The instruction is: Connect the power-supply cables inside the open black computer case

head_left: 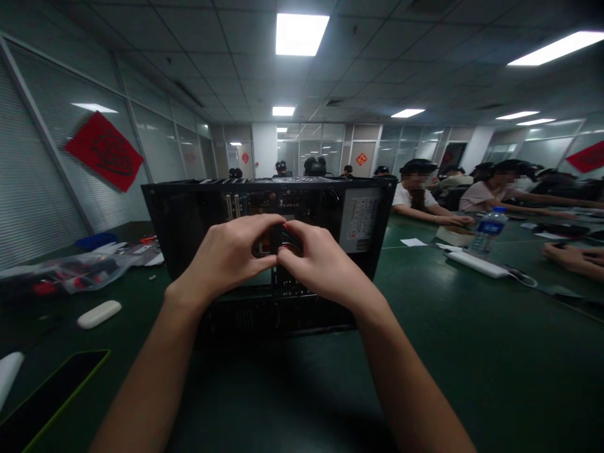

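An open black computer case point(189, 204) stands upright on the green table in front of me, its inside facing me. Both my hands reach into its middle and meet at the fingertips. My left hand point(236, 248) is curved, thumb and fingers closing on a small dark piece point(274, 240). From the other side my right hand point(318, 251) closes on the same spot. Dark cables point(289, 238) show within the curl of its fingers. What exactly is gripped is mostly hidden. Behind the hands are the motherboard point(268, 204), memory slots point(236, 204) and a silver power supply point(362, 220).
On the left lie a clear plastic bag point(80, 270), a white oval case point(99, 314) and a dark phone-like slab with a green edge point(56, 396). To the right are a water bottle point(489, 229), a white power strip point(476, 264) and people seated along the table.
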`<state>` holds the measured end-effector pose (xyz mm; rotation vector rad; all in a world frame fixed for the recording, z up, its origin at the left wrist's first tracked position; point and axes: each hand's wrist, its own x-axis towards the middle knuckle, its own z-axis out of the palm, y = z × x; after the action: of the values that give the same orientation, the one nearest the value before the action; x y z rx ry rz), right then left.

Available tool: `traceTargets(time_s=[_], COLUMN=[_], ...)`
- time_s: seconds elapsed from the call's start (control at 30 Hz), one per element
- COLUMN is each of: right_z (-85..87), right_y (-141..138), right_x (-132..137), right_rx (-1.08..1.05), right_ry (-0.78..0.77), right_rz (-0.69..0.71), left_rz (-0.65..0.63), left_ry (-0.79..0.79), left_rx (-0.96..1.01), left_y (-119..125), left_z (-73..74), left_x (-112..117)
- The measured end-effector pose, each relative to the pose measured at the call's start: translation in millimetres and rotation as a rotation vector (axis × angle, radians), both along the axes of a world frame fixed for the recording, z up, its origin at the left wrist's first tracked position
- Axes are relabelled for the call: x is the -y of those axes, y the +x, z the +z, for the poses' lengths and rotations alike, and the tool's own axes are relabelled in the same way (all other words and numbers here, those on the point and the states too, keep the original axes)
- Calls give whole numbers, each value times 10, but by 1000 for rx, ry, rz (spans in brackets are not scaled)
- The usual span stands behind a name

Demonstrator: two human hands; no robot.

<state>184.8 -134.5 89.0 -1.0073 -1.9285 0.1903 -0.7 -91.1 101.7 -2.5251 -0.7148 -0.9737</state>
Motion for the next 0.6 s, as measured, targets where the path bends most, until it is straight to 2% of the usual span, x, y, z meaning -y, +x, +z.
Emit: traceTargets(time_s=[0.23,0.47,0.6], right_z=[-1,19,38], right_y=[45,121,183], right_x=[-61,-161,-158], right_rx=[-49,-96,-94], right_ry=[-5,-13,-65], right_rz=[32,-6,82], left_rz=[37,114,112], left_ry=[58,87,103], left_rx=[-1,-14,-8], left_y=[46,183,197], left_z=[-32,-57,-76], left_x=[-29,-3,-14])
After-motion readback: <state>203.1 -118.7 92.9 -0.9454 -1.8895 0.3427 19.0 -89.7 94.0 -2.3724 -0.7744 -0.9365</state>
